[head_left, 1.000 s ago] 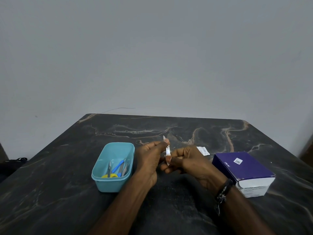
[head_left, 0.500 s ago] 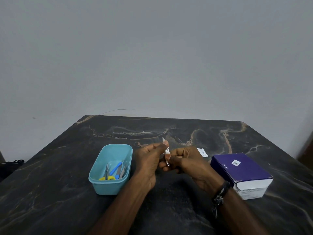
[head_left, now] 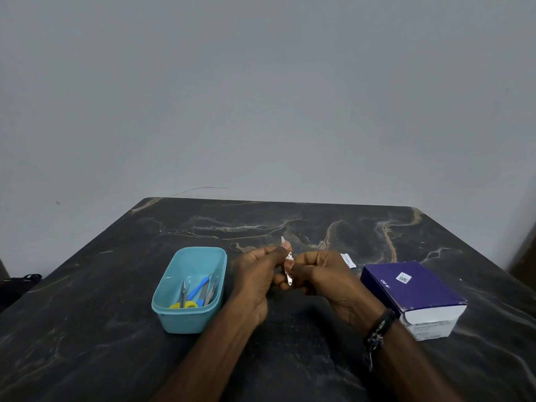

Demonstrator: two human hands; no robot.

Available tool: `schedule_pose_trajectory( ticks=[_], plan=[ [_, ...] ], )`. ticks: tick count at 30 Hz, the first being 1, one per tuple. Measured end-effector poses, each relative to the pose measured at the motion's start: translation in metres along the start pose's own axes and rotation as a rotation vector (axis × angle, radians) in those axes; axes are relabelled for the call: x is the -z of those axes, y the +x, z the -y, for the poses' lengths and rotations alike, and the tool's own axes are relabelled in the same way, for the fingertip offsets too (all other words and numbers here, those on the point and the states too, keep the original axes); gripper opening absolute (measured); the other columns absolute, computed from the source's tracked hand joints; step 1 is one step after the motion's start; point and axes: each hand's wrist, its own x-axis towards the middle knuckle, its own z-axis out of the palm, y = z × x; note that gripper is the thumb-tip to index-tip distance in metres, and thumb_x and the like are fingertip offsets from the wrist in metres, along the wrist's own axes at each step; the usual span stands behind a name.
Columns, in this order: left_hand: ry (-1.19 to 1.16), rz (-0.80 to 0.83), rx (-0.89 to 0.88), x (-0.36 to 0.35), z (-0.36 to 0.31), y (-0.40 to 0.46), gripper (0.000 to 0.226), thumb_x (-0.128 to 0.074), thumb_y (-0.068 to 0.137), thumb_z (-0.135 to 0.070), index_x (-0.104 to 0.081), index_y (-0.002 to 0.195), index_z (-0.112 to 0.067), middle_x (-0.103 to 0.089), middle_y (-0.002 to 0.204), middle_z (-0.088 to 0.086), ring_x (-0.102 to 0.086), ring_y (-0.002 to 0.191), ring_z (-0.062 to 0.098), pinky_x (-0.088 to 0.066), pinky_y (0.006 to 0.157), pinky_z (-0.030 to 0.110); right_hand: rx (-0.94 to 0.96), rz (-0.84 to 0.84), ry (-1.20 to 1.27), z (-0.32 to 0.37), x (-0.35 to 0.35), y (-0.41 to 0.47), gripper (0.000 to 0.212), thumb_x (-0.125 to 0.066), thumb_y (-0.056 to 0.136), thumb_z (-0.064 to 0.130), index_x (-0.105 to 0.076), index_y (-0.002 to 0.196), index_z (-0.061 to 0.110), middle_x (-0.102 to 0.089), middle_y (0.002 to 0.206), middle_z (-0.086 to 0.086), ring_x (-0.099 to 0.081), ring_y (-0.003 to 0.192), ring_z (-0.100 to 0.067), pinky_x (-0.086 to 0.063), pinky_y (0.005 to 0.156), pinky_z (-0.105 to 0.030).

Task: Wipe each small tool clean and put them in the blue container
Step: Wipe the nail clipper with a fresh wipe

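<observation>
Both my hands meet above the middle of the dark marble table point(head_left: 290, 358). My left hand point(head_left: 256, 274) pinches the upper part of a small silver metal tool point(head_left: 289, 275), whose tip sticks up past the thumb. My right hand point(head_left: 322, 274) grips the tool lower down; a bit of white wipe seems to sit between the fingers, mostly hidden. To the left stands the blue container point(head_left: 174, 317), holding small scissors with yellow handles, a blue-handled tool and other metal tools.
A purple and white box point(head_left: 412, 288) lies on the table to the right of my hands. A small white packet point(head_left: 348, 260) lies just behind my right hand. The wall rises behind the table's far edge.
My hands stay together on the tool with only small finger shifts along it. The view has tilted slightly.
</observation>
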Motion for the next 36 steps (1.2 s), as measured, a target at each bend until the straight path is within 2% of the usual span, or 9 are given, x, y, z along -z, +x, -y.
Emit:
schedule_pose_trajectory(
  ticks=[6, 9, 12, 14, 17, 24, 28, 31, 36],
  plan=[
    [-0.053, -0.101, -0.048, 0.0038, 0.0024, 0.0054, 0.021, -0.079, 0.077, -0.023, -0.073, 0.084, -0.004, -0.065, 0.066, 0.008, -0.057, 0.065, 0.022, -0.051, 0.057, 0.031, -0.071, 0.132, -0.07, 0.0004, -0.0004, -0.0027, 0.013, -0.066, 0.088, 0.016, -0.074, 0.085, 0.006, -0.076, 0.087, -0.014, -0.07, 0.072, -0.018, -0.046, 0.061, -0.023],
    [-0.052, -0.1, -0.035, 0.0039, 0.0026, 0.0057, 0.019, -0.078, 0.078, -0.022, -0.072, 0.082, -0.004, -0.065, 0.065, 0.007, -0.059, 0.06, 0.019, -0.05, 0.05, 0.027, -0.083, 0.126, -0.035, 0.0014, -0.0014, -0.0031, 0.014, -0.067, 0.088, 0.013, -0.074, 0.076, 0.011, -0.076, 0.085, -0.015, -0.069, 0.068, -0.016, -0.047, 0.055, -0.02],
    [-0.038, -0.034, -0.012, -0.0003, 0.0029, 0.0014, 0.017, -0.074, 0.083, -0.019, -0.067, 0.077, -0.005, -0.06, 0.054, 0.004, -0.051, 0.04, 0.011, -0.041, 0.038, 0.019, -0.035, 0.044, -0.037, -0.0003, -0.0011, -0.0008, 0.02, -0.067, 0.087, 0.015, -0.074, 0.069, 0.014, -0.076, 0.078, -0.011, -0.067, 0.065, -0.013, -0.042, 0.058, -0.023],
    [-0.025, -0.01, -0.016, -0.0029, 0.0029, 0.0002, 0.016, -0.072, 0.084, -0.018, -0.066, 0.076, -0.006, -0.061, 0.053, 0.003, -0.048, 0.035, 0.008, -0.04, 0.037, 0.019, -0.014, -0.008, -0.029, -0.0014, -0.0006, 0.0008, 0.021, -0.066, 0.088, 0.018, -0.073, 0.069, 0.014, -0.075, 0.072, -0.007, -0.066, 0.063, -0.011, -0.042, 0.058, -0.022],
    [-0.041, -0.02, -0.031, -0.0022, 0.0021, 0.0009, 0.016, -0.074, 0.082, -0.019, -0.068, 0.074, -0.007, -0.064, 0.057, 0.004, -0.054, 0.04, 0.009, -0.045, 0.04, 0.022, -0.031, -0.011, 0.011, -0.001, -0.0007, 0.0012, 0.018, -0.066, 0.089, 0.02, -0.074, 0.08, 0.007, -0.076, 0.078, -0.011, -0.067, 0.065, -0.013, -0.043, 0.058, -0.022],
    [-0.08, -0.126, -0.051, 0.0032, 0.0026, 0.0049, 0.016, -0.078, 0.078, -0.021, -0.071, 0.078, -0.007, -0.063, 0.056, 0.003, -0.057, 0.056, 0.019, -0.05, 0.051, 0.027, -0.11, 0.151, -0.062, 0.0002, 0.0001, -0.0016, 0.016, -0.066, 0.088, 0.018, -0.074, 0.09, 0.004, -0.076, 0.089, -0.013, -0.07, 0.076, -0.019, -0.045, 0.069, -0.029],
    [-0.057, -0.063, -0.026, -0.0002, 0.0028, 0.0008, 0.018, -0.076, 0.08, -0.021, -0.067, 0.073, -0.008, -0.063, 0.058, 0.006, -0.055, 0.046, 0.015, -0.047, 0.044, 0.023, -0.066, 0.057, -0.001, 0.0015, -0.0011, -0.002, 0.016, -0.066, 0.089, 0.016, -0.074, 0.077, 0.01, -0.076, 0.08, -0.01, -0.068, 0.067, -0.014, -0.044, 0.059, -0.022],
    [-0.037, 0.01, -0.018, -0.0037, 0.004, -0.002, 0.019, -0.072, 0.084, -0.019, -0.064, 0.07, -0.008, -0.061, 0.053, 0.003, -0.05, 0.037, 0.007, -0.041, 0.038, 0.019, -0.038, -0.016, 0.009, -0.0001, -0.0007, -0.0001, 0.021, -0.066, 0.089, 0.019, -0.073, 0.071, 0.013, -0.075, 0.073, -0.006, -0.066, 0.064, -0.011, -0.042, 0.059, -0.022],
    [-0.053, -0.03, -0.016, -0.0007, 0.0032, 0.0006, 0.017, -0.075, 0.082, -0.019, -0.066, 0.072, -0.009, -0.06, 0.056, 0.005, -0.053, 0.044, 0.014, -0.043, 0.04, 0.021, -0.061, 0.075, -0.034, 0.002, 0.0002, -0.003, 0.014, -0.065, 0.089, 0.017, -0.074, 0.079, 0.012, -0.076, 0.08, -0.01, -0.068, 0.066, -0.012, -0.042, 0.06, -0.024]
  ],
)
